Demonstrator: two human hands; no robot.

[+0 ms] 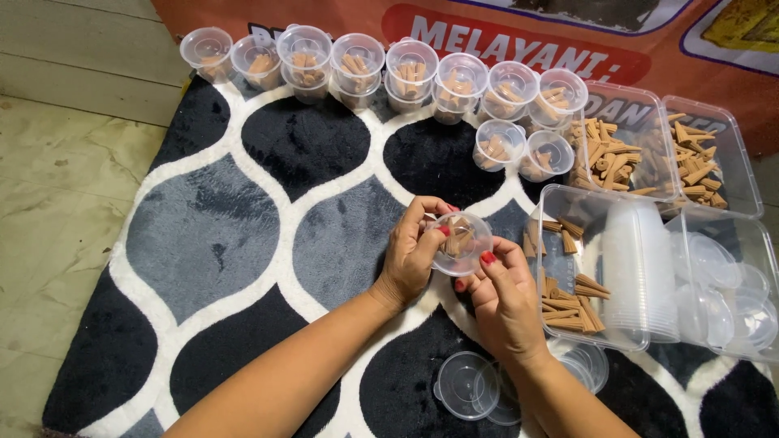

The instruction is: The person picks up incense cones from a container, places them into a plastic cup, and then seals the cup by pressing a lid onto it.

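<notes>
Both hands are up over the rug, and between them sits a small round clear plastic cup packed with brown cone-shaped sticks. The left hand cups it from the left, fingers curled round its rim and side. The right hand grips from below and the right, thumb pressed on the rim, fingers closed under the cup. So both hands are closed on that one cup, tilted with its mouth toward the camera.

Just below the right wrist lie loose clear round lids on the black, grey and white patterned rug. Right of the hands stands a clear rectangular plastic tub, with more brown cones scattered in it and a stack of empty clear cups lying on its side. Beside that, another clear tub holds a heap of lids.

Further up, two clear trays are heaped with cones. Along the rug's far edge runs a row of filled, lidded cups, with two more in front. Behind it all, an orange banner.
</notes>
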